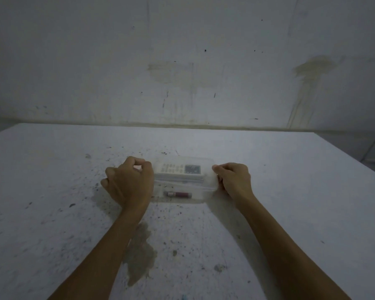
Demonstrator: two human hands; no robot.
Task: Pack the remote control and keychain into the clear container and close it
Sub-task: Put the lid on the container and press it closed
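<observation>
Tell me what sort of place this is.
Probably a bare workroom or storage room, not a tidy living space. The white table is speckled and stained, and the wall behind it is unpainted-looking, marked with yellowish streaks. Nothing stands on the table but the clear container between the person's hands.

Dim, flat, bluish light; soft, slightly grainy picture. Faint shadows lie under both forearms on the surface (290, 191). Wide-angle bending curves the edges.
</observation>
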